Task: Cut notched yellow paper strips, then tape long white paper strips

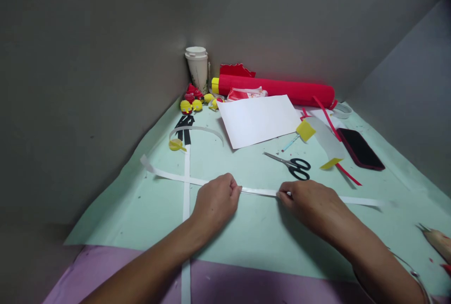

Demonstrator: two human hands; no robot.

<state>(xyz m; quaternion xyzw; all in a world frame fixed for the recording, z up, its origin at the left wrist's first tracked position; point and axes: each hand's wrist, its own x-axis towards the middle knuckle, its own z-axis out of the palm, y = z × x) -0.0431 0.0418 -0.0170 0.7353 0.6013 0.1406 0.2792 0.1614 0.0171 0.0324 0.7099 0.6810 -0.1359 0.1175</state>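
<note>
A long white paper strip [259,191] runs sideways low over the pale green sheet, pinched by both hands. My left hand [217,200] is closed on it near the middle. To the right, my right hand [312,200] pinches the same strip between thumb and fingers, and the strip's far end shows beyond that hand. A second white strip [186,200] lies lengthwise at the left, crossing the first. Black-handled scissors [294,167] rest just beyond my right hand. Short black strips [185,130] lie at the top of the lengthwise strip.
Behind stand a white cup [197,69] and small yellow and red paper pieces [192,102]. A red roll [278,89] lies behind white paper [260,120]. Right are a phone [361,149], yellow paper [305,130] and pointed tools [437,240]. Grey walls rise around the table.
</note>
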